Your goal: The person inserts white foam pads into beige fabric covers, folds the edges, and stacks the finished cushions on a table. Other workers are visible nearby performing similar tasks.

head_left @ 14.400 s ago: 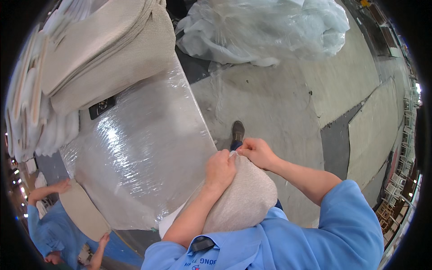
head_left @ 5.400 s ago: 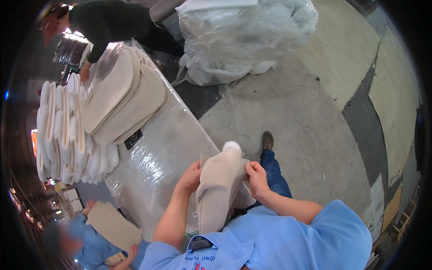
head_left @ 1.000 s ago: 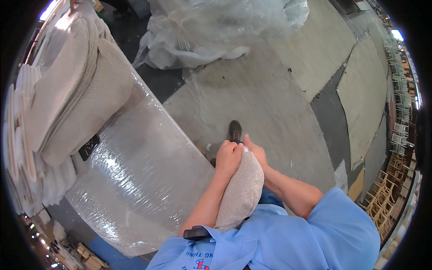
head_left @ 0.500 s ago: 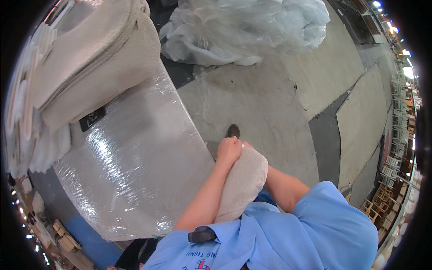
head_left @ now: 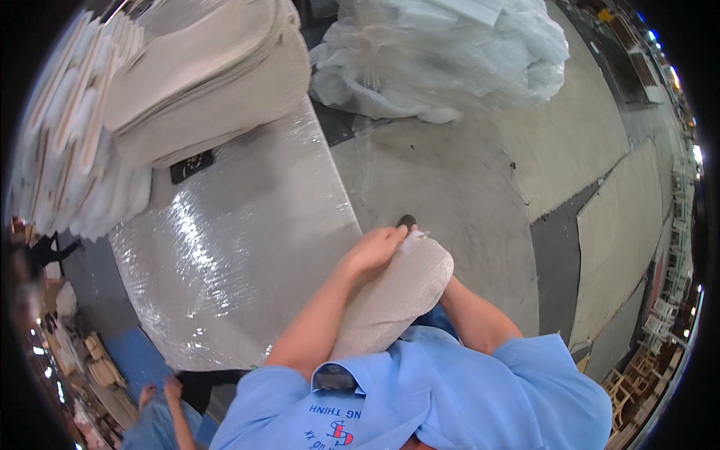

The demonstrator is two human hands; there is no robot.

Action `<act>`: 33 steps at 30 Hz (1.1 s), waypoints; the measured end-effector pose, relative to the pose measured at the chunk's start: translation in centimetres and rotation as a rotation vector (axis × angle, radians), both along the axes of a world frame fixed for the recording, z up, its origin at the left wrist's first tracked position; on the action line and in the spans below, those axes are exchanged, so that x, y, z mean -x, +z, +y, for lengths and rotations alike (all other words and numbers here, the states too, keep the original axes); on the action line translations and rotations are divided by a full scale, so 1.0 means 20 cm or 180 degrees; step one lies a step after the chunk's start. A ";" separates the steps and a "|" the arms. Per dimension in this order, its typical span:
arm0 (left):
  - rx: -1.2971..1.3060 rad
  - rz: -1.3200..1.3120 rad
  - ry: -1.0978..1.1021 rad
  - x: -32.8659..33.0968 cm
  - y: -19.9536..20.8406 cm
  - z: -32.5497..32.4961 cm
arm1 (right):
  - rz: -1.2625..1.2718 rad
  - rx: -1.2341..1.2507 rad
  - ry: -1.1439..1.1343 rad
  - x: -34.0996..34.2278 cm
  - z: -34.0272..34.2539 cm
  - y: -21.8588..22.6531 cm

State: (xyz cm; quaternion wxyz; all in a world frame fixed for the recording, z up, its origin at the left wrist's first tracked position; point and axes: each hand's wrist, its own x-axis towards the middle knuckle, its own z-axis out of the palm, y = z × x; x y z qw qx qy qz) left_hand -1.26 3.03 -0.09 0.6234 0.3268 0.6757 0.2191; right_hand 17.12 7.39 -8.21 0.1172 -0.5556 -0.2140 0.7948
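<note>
Fabric cover [head_left: 401, 292] shows white material [head_left: 415, 237] beside left fingers [head_left: 388, 237].

One long beige textured-fabric cushion [head_left: 397, 292]; one grey surface wrapped in clear plastic [head_left: 255, 240]; one stack of beige fabric pieces [head_left: 217, 90], layers uncountable; one flat black rectangular object [head_left: 192, 166]; one translucent plastic-wrapped white bundle [head_left: 442, 64].

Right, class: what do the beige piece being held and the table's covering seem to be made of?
The beige piece is probably woven fabric, matte, given its fine nubbly texture. The table's covering looks like clear plastic film, glossy, given its streaky highlights and wrinkles.
</note>
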 end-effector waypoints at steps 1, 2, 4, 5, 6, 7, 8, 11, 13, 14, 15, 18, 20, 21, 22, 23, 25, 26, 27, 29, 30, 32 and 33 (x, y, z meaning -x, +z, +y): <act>0.0069 0.0199 -0.0164 0.04 0.08 -0.07 | -0.0372 0.0053 0.0303 0.01 0.02 0.05; -0.0054 0.0372 -0.0217 0.05 0.10 -0.17 | -0.0755 0.0077 0.0612 0.01 0.03 0.11; -0.0360 0.0689 -0.0396 0.06 0.16 -0.35 | 0.0018 -0.0162 0.0196 -0.10 -0.02 0.03; -0.0118 0.0576 -0.0363 0.09 0.19 -0.42 | 0.0418 -0.0268 0.0006 -0.13 -0.04 -0.01; 0.0145 0.0480 -0.0342 0.13 0.21 -0.50 | 0.0497 -0.0061 -0.0150 -0.12 -0.07 0.01; 0.0398 0.0390 -0.0299 0.16 0.23 -0.57 | 0.0583 0.0143 -0.0286 -0.11 -0.08 0.05; 0.0332 0.0326 -0.0075 0.17 0.25 -0.63 | 0.0665 0.0353 -0.0424 -0.09 -0.10 0.08; 0.0124 0.0334 0.0546 0.12 0.24 -0.83 | 0.0348 -0.0341 0.0270 -0.07 -0.19 0.11; 0.0003 0.0620 0.0846 0.08 0.20 -0.90 | 0.0259 -0.1003 0.1314 -0.09 -0.09 0.16; -0.0181 0.0852 0.0889 0.06 0.19 -0.91 | -0.0108 -0.1202 0.1747 -0.11 0.05 0.19; -0.0376 0.1064 0.0912 0.03 0.18 -0.91 | -0.0474 -0.1392 0.2172 -0.13 0.20 0.23; -0.0700 0.1529 0.1130 -0.06 0.11 -0.92 | -0.0801 -0.1557 0.3659 0.22 0.44 0.58; -0.0753 0.1737 0.1299 -0.10 0.10 -0.91 | -0.0784 -0.2523 0.5138 0.38 0.29 0.72; -0.0709 0.1843 0.1358 -0.11 0.11 -0.90 | -0.0758 -0.3001 0.5854 0.44 0.22 0.76; -0.0667 0.1959 0.1420 -0.10 0.11 -0.89 | -0.0707 -0.3491 0.6568 0.47 0.18 0.76; -0.0666 0.2117 0.1359 -0.10 0.11 -0.88 | -0.0662 -0.3610 0.6382 0.48 0.13 0.75; -0.0681 0.2444 0.1245 -0.06 0.09 -0.86 | -0.0582 -0.3864 0.6000 0.46 0.05 0.67; -0.0692 0.2429 0.1257 -0.02 0.07 -0.83 | -0.0690 -0.3912 0.5916 0.50 0.06 0.65; -0.0668 0.2394 0.1293 -0.01 0.05 -0.83 | -0.0777 -0.3933 0.5874 0.54 0.05 0.65; -0.0670 0.2347 0.1211 0.00 0.02 -0.86 | -0.0729 -0.4153 0.5783 0.56 0.02 0.62; -0.0731 0.2332 0.1096 0.02 0.00 -0.87 | -0.0625 -0.4374 0.5720 0.54 0.03 0.59; -0.0711 0.2118 0.1146 0.09 0.03 -0.92 | -0.0345 -0.4645 0.5467 0.52 0.06 0.59; -0.0611 0.1856 0.1271 0.07 0.06 -0.98 | -0.0203 -0.4602 0.5295 0.47 0.06 0.60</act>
